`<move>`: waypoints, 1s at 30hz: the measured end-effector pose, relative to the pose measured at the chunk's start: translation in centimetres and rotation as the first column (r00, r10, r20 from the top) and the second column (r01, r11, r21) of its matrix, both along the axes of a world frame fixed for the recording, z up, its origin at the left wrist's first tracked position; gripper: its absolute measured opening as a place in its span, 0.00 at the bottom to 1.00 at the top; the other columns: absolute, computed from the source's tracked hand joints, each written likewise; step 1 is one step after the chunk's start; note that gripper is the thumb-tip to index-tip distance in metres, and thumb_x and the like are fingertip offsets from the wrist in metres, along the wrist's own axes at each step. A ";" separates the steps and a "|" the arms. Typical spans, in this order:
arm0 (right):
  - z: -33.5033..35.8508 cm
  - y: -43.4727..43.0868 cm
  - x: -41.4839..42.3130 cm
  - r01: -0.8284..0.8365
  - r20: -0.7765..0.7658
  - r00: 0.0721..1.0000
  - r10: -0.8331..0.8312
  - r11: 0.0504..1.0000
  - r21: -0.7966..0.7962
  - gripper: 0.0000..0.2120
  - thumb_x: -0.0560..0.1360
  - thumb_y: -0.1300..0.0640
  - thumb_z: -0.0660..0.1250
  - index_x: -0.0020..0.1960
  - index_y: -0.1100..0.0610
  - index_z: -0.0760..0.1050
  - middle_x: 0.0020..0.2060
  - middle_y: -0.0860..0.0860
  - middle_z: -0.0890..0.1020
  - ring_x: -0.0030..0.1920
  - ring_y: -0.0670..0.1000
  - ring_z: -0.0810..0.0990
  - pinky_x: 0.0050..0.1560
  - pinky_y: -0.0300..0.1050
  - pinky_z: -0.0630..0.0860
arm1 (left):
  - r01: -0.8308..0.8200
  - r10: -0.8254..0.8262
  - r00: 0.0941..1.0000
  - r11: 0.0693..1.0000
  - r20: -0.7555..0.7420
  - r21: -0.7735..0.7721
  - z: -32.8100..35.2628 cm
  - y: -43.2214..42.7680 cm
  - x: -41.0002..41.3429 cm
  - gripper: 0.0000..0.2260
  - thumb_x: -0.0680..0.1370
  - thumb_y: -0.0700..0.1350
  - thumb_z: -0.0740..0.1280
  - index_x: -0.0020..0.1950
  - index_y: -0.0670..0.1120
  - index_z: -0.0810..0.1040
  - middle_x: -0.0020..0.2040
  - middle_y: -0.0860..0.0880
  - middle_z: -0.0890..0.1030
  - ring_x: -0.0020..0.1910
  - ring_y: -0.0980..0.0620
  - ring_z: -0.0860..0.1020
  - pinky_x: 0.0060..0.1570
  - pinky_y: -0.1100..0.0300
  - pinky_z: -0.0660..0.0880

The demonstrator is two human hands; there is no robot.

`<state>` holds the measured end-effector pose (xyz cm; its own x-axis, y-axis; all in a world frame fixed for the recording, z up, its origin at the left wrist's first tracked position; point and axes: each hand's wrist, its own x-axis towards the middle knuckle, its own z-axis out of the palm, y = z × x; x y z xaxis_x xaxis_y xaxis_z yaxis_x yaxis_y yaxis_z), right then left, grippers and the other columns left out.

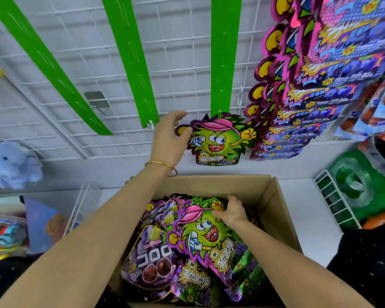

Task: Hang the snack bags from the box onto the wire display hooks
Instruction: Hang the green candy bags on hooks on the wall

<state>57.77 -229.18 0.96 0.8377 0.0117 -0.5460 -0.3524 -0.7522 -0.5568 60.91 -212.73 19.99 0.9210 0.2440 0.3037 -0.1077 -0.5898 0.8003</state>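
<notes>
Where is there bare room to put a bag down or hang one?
Bare: the white shelf between the cardboard box and the wire rack; the left green strip and the middle one hold nothing. Crowded: the box of snack bags, and the blue bags at right.

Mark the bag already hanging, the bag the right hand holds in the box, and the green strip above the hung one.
hanging bag (218, 141): head view, on its green cartoon face.
bag in the box (206, 234): head view, on its green face.
green strip (225, 63): head view, midway up its length.
</notes>
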 end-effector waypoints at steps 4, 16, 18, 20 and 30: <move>0.2 0.6 -1.2 -0.185 -0.042 0.983 0.180 0.968 -0.168 0.47 0.63 0.37 0.73 0.73 0.51 0.54 0.70 0.55 0.64 0.70 0.60 0.62 0.66 0.57 0.66 | -0.004 0.006 0.994 1.000 -0.110 0.021 -3.0 2.0 -3.8 0.15 0.75 0.40 0.66 0.61 0.45 0.73 0.60 0.48 0.75 0.56 0.55 0.72 0.56 0.58 0.70; 0.0 -1.2 -2.9 -0.057 0.026 0.998 0.061 0.988 -0.140 0.48 0.63 0.42 0.76 0.74 0.52 0.54 0.68 0.57 0.69 0.68 0.61 0.66 0.65 0.56 0.68 | 0.077 -0.108 0.862 0.994 -0.495 -0.084 -7.3 4.8 -9.0 0.14 0.75 0.39 0.65 0.61 0.43 0.73 0.59 0.46 0.77 0.57 0.53 0.74 0.59 0.63 0.66; 0.0 -1.3 -3.1 -0.114 -0.019 0.994 0.112 0.984 -0.140 0.52 0.61 0.38 0.75 0.75 0.51 0.51 0.70 0.56 0.66 0.69 0.61 0.65 0.67 0.58 0.66 | 0.099 -0.136 0.840 0.990 -0.525 -0.097 -7.8 4.4 -9.1 0.14 0.76 0.39 0.65 0.61 0.42 0.73 0.59 0.45 0.76 0.56 0.53 0.73 0.61 0.62 0.67; -0.1 -1.2 -3.2 -0.144 -0.043 0.989 0.139 0.978 -0.150 0.54 0.60 0.36 0.75 0.75 0.50 0.48 0.72 0.55 0.64 0.70 0.61 0.63 0.68 0.58 0.65 | 0.112 -0.153 0.824 0.988 -0.546 -0.108 -8.1 4.0 -9.1 0.15 0.76 0.39 0.65 0.62 0.41 0.72 0.60 0.44 0.76 0.57 0.51 0.73 0.61 0.61 0.68; 0.7 -1.9 -2.0 0.076 0.076 0.994 -0.078 0.997 0.031 0.33 0.62 0.53 0.79 0.63 0.58 0.71 0.55 0.57 0.80 0.59 0.59 0.76 0.58 0.53 0.74 | 0.083 -0.133 0.800 0.990 -0.585 -0.110 -8.5 3.3 -7.9 0.16 0.75 0.39 0.66 0.63 0.40 0.71 0.62 0.43 0.75 0.62 0.48 0.73 0.57 0.64 0.66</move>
